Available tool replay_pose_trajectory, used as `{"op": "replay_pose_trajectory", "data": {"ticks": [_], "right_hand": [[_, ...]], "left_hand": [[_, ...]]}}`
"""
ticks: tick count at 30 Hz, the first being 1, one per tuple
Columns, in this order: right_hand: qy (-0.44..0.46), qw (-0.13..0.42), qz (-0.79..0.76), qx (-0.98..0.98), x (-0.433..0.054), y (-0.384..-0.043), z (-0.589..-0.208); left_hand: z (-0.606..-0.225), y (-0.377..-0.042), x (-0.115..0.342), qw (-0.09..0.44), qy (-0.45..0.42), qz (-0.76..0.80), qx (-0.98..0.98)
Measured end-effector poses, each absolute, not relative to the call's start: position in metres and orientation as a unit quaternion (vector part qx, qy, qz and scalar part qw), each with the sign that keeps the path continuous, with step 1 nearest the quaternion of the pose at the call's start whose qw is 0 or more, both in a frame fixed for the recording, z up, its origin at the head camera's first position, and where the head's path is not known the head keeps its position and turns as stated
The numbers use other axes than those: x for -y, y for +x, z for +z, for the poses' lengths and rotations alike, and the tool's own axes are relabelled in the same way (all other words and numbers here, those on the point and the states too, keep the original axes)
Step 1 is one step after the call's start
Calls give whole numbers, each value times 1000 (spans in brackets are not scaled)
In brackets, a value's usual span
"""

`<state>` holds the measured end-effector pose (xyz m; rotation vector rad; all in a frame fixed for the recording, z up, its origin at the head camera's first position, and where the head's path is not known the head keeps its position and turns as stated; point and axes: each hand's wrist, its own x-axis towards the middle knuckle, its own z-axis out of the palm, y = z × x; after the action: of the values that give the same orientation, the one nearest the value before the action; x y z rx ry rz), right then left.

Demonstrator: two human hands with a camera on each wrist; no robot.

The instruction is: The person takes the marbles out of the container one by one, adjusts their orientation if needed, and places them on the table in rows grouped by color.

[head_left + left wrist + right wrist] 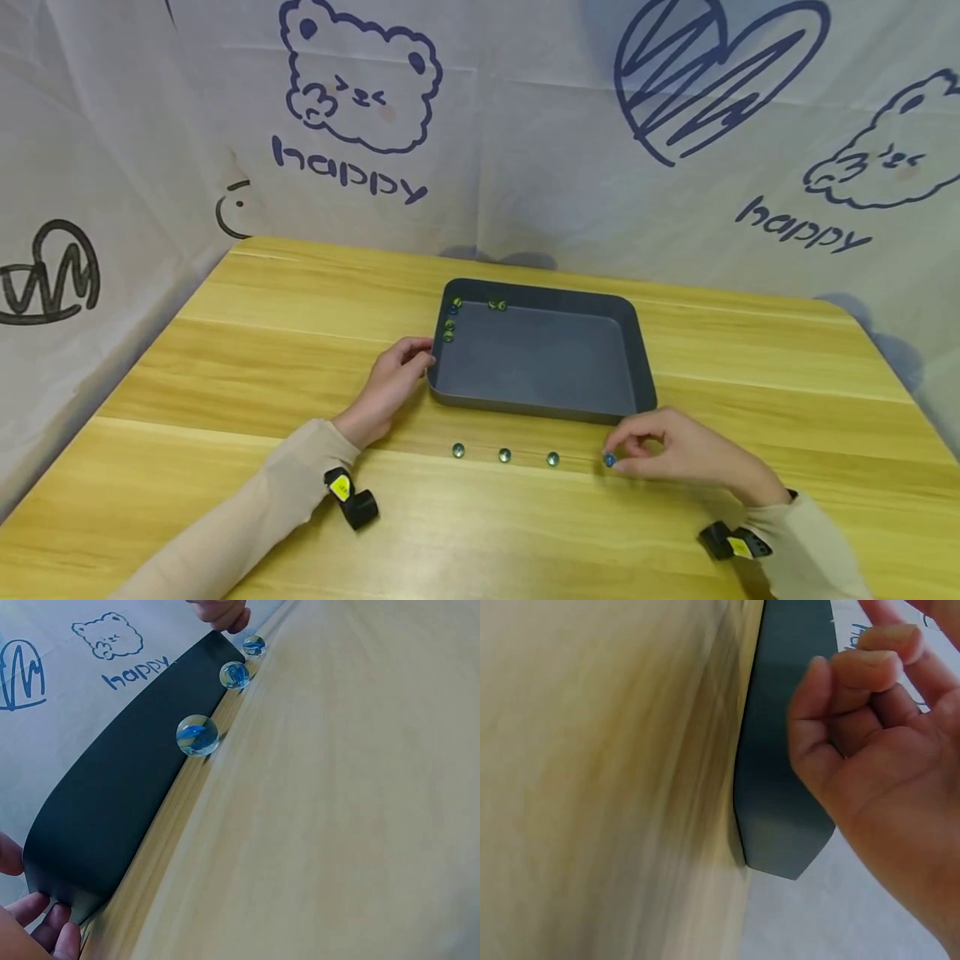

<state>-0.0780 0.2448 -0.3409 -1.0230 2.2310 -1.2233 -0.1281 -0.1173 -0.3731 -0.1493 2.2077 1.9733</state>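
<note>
Head view, lower right: right grip (678, 450) pinched one blue marble (610, 460) level with three spaced marbles (505, 455), likely for fine control. Centre: tray (540, 358), touched by unclenched left grip (386, 387), presumably was being steadied.

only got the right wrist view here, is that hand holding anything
Observer: Yes, in the head view the right hand pinches a blue marble.
Operator: ok and wheres the left hand
Observer: The left hand is at the left end of the dark tray, its fingers touching the outer wall.
Operator: anything on the table in front of the tray
Observer: Three more marbles sit spaced out in a row there.
</note>
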Motion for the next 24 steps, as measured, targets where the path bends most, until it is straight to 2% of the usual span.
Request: {"op": "replay_pose_trajectory", "data": {"ticks": [4, 16, 24], "right_hand": [[-372, 219, -418, -799, -245, -79, -344], [-369, 237, -407, -801, -246, -82, -348], [-347, 264, -388, -812, -242, -86, -346]], "left_hand": [[-372, -128, 117, 89, -51, 663, -742], [-373, -128, 117, 92, -46, 664, -741], [-369, -124, 117, 75, -44, 656, -749]]}}
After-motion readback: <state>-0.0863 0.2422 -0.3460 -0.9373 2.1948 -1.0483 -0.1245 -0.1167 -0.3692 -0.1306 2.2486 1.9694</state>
